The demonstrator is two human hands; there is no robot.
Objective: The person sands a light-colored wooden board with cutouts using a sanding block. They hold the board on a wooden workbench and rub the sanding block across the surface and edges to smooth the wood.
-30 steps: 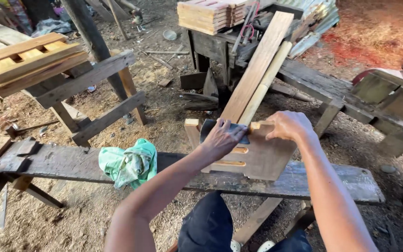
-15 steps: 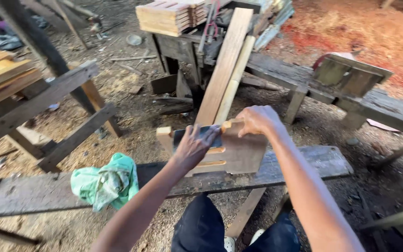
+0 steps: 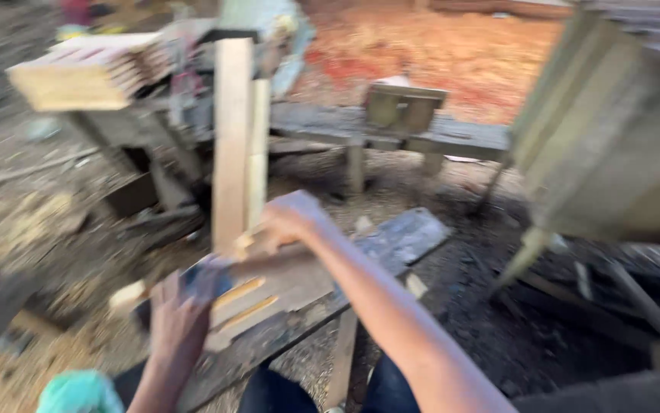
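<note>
The view has swung to the right and gone blurry — a second ago the green cloth sat in plain sight by the plank, and now I see only a bit of it at the bottom edge. My left hand still presses on the small wooden frame, with a dark flat tool under the fingers; I cannot tell how tight that hold is. My right hand still wraps the frame's top corner. The frame stays on the grey plank in front of my knees — so the work has not moved, only my head has. Two long boards lean up behind it.
</note>
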